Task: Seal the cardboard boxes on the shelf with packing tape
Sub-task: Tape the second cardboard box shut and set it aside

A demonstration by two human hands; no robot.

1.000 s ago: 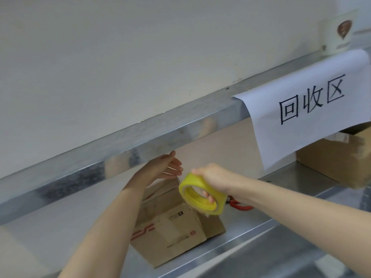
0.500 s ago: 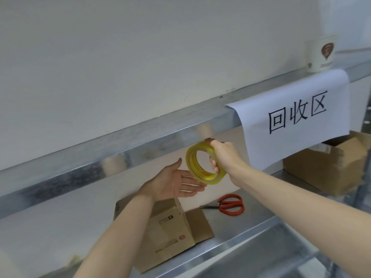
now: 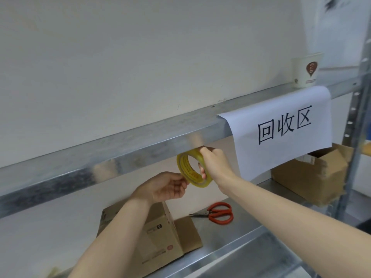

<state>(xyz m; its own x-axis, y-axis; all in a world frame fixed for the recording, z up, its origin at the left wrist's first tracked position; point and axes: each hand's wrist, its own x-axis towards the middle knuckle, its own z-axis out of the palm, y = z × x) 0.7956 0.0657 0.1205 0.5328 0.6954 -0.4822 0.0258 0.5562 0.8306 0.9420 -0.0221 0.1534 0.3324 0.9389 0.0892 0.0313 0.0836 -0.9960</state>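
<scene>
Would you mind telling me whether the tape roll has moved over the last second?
Yes. The tape roll has risen from the top of the cardboard box to just under the upper shelf edge.

Body in shot: bare left forearm [image 3: 114,237] and bare right forearm [image 3: 291,215], skin uncovered right to the frame edges. Hands: bare left hand [image 3: 166,187], bare right hand [image 3: 212,163]. Tiny bright glint on one left finger, too small to identify.

A plain off-white wall [image 3: 140,57] fills nine to twelve o'clock. Below it a galvanised metal shelf [image 3: 100,163] runs across, its perforated upright post [image 3: 355,127] at three o'clock
</scene>
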